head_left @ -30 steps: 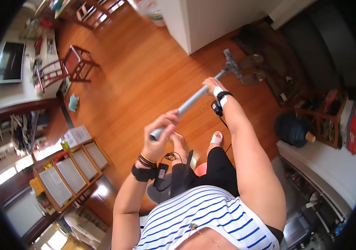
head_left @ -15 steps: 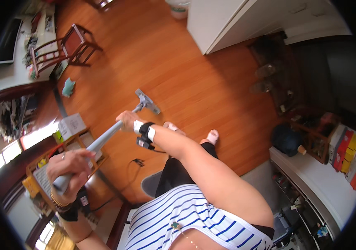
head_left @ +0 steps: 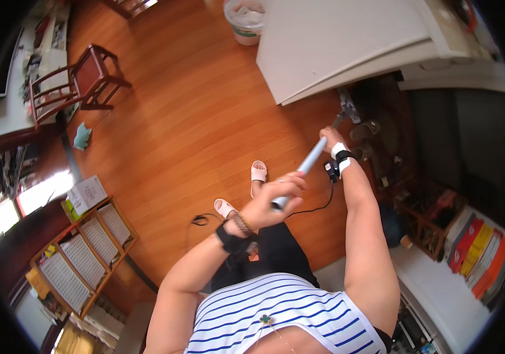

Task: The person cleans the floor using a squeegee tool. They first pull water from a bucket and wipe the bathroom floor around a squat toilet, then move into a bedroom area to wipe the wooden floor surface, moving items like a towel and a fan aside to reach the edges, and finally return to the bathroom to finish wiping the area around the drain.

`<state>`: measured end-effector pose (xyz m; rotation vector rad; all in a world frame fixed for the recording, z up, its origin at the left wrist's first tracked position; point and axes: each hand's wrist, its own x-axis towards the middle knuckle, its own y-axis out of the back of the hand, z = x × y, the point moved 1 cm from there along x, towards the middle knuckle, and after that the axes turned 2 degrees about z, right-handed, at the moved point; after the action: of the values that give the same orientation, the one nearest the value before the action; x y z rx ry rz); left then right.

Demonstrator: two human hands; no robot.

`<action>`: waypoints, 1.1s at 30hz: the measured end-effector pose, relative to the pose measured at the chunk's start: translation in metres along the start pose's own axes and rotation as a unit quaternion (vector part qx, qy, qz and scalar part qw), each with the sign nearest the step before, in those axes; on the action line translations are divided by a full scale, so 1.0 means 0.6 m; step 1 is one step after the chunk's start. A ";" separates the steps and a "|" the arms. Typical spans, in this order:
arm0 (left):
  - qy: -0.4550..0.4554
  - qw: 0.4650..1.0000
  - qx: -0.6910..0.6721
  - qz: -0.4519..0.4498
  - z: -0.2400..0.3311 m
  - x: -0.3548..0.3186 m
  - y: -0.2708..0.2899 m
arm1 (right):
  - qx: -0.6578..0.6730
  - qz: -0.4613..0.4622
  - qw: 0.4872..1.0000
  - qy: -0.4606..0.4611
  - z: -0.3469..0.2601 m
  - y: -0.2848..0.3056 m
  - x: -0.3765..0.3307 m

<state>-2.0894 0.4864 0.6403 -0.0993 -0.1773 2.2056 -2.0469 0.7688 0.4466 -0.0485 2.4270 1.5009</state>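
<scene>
A long-handled floor mop (head_left: 311, 159) with a pale grey pole slants up to the right across my front. My left hand (head_left: 271, 197) is closed round the pole's upper end, near its dark tip. Farther down, my right hand (head_left: 332, 138) grips the pole at arm's length. The mop's short grey head (head_left: 348, 110) rests low beside the white cabinet's corner, at the edge of a dark area with shoes (head_left: 365, 129). It is partly in shadow there.
A white cabinet (head_left: 335, 47) stands ahead right, beside a white bucket (head_left: 245, 26). A wooden chair (head_left: 90, 76) and a teal toy (head_left: 82, 136) are at left, near a low rack (head_left: 84, 256). A dark cable (head_left: 200, 220) lies near my slippers (head_left: 258, 171).
Both hands have swung the mop from left to right. Its head has moved from the open wooden floor to beside the shoes. My body has turned and the feet have shifted.
</scene>
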 end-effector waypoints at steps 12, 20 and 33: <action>0.072 0.953 0.283 0.085 0.414 -0.092 0.273 | 0.374 0.078 0.895 0.232 -0.615 -0.150 0.114; -0.030 0.964 0.242 0.105 0.466 -0.056 0.380 | 0.325 0.022 0.923 0.204 -0.700 -0.037 0.208; 0.064 0.956 0.259 0.123 0.397 -0.090 0.536 | 0.196 -0.035 0.963 0.182 -0.731 -0.141 0.365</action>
<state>-2.3434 0.2314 0.8228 0.0310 0.5118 2.4096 -2.3398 0.3704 0.4993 -0.3503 2.9345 1.0280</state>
